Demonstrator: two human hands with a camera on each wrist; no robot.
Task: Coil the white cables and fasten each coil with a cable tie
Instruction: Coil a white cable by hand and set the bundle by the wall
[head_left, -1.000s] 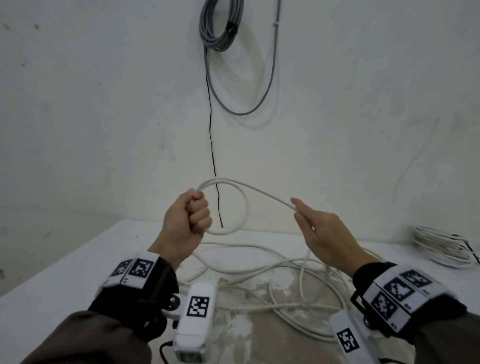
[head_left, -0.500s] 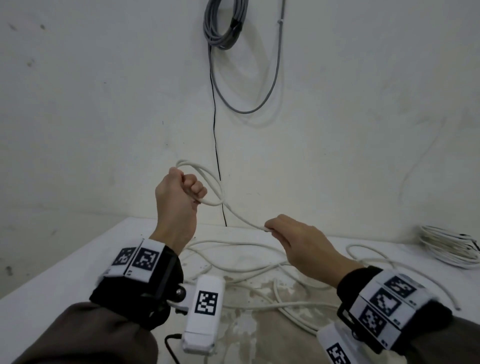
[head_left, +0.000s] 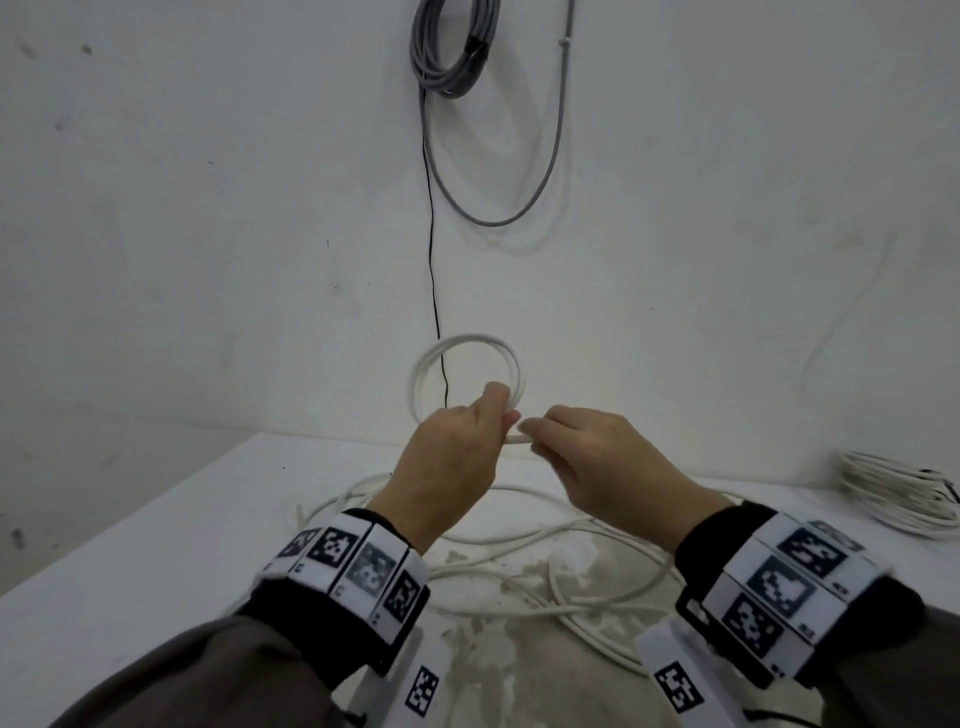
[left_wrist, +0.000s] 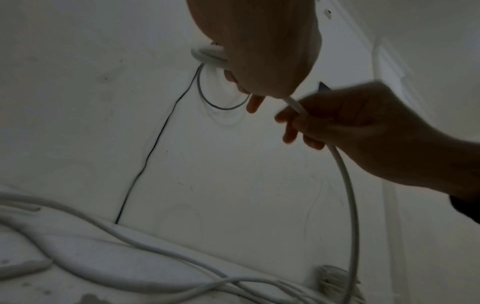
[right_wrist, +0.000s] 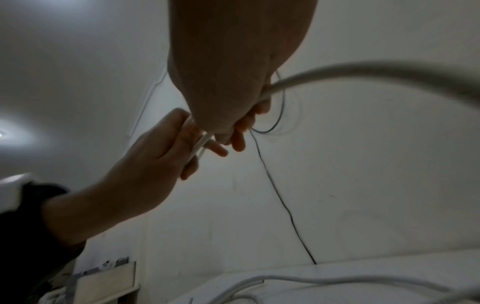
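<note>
In the head view my left hand (head_left: 496, 410) grips a small coil of white cable (head_left: 467, 344), two or three loops standing upright above the table. Just to its right, my right hand (head_left: 530, 434) pinches the same cable where it leaves the coil, and the two hands almost touch. From the right hand (left_wrist: 293, 123) the cable (left_wrist: 348, 185) hangs in a long arc down to the table. The rest of the cable (head_left: 519, 540) lies in loose loops on the table under my wrists. In the right wrist view the cable (right_wrist: 363, 72) runs out of my right hand (right_wrist: 233, 131).
A finished bundle of white cable (head_left: 898, 493) lies at the table's right. The white table (head_left: 156, 545) stands against a white wall. On the wall hang a grey cable coil (head_left: 452, 47) and a thin black wire (head_left: 434, 234).
My left hand has come down and to the right to meet my right hand. Another loop has been added to the coil it holds.
</note>
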